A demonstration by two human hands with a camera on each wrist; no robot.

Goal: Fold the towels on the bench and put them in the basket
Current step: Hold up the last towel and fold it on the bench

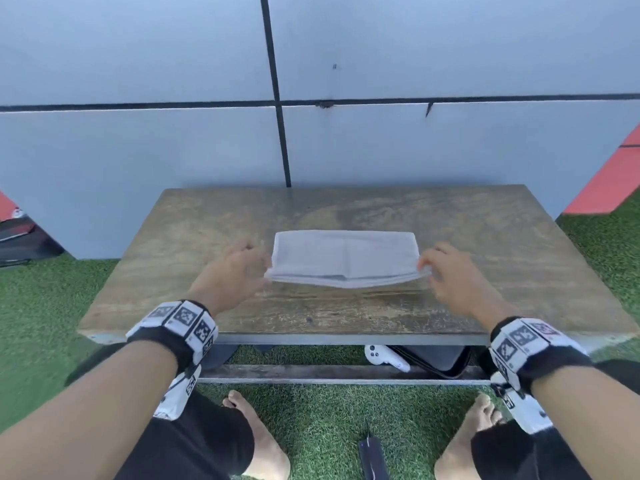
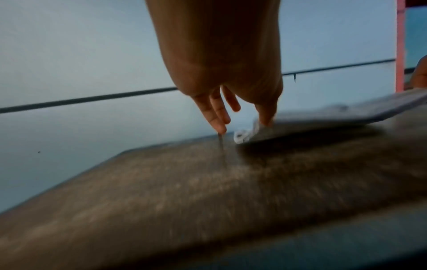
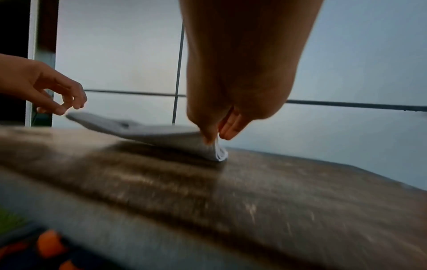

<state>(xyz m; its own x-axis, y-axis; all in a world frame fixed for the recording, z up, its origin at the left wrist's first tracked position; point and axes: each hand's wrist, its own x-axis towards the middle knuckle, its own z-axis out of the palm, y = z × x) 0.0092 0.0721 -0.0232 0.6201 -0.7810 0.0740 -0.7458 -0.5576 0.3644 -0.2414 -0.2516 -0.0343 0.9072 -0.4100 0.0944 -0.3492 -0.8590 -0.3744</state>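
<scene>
Pinching each short end of the folded, pale grey cloth towel (image 1: pixel 344 258), my left hand (image 1: pixel 231 271) and right hand (image 1: pixel 457 275) span its left-right long axis above the worn wooden worktop (image 1: pixel 194 237).

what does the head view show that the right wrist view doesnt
Only the head view shows the towel's whole folded top, the full bench outline, the grass, bare feet, the wrist bands and a white controller under the bench. Only the right wrist view shows the stacked layers at the towel's corner, pinched by the right hand, and the near edge raised off the wood. Both show the left hand at the towel's other end, the towel, the bench and the grey panelled wall. No basket appears in either.
</scene>
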